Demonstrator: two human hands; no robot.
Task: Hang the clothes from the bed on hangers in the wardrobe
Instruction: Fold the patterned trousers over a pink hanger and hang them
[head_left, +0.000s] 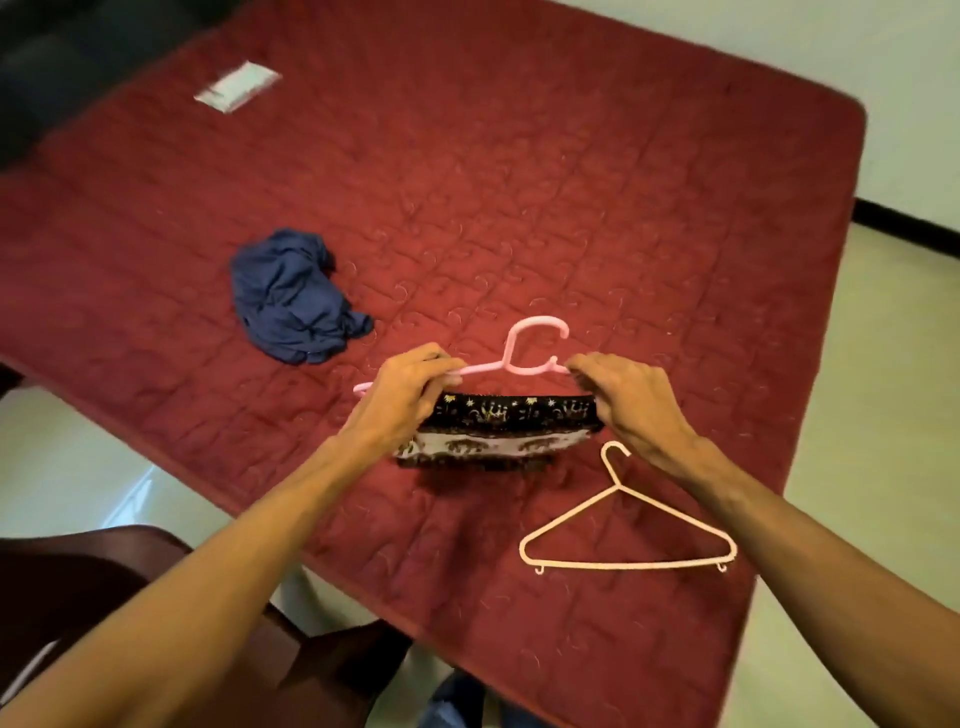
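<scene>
Quilting in dark red was spread over the bed (571, 182), which filled most of the view, its corner at two o'clock rounded. Pale glossy floor (893, 395) was seen along the right side and at eight o'clock, with a dark skirting (906, 221) under a light wall at three o'clock.

A dark wooden chair (98, 566) was cut off by the frame at seven o'clock, and a dark shape at eleven o'clock could not be made out. A blurred white packet (236, 87) lay on the bed toward eleven o'clock; its print could not be read.

Just below the centre a pink hanger (522, 358) was held above the bed, hook pointing to twelve o'clock. Its left arm was gripped by the curled fingers of the left hand (402, 397), and the right hand (631, 402) was curled over its right arm, most of which was hidden behind that hand. A patterned garment (501, 434), black and white, was draped from the hanger between the two hands, its upper edge pinched by both; the lower bar was hidden by it, and what kind of garment it was could not be told.

A crumpled blue garment (293, 299) lay on the bed at ten o'clock from the hands, well apart. A pale hanger (626, 527) lay flat at five o'clock, partly crossed by the right forearm.
</scene>
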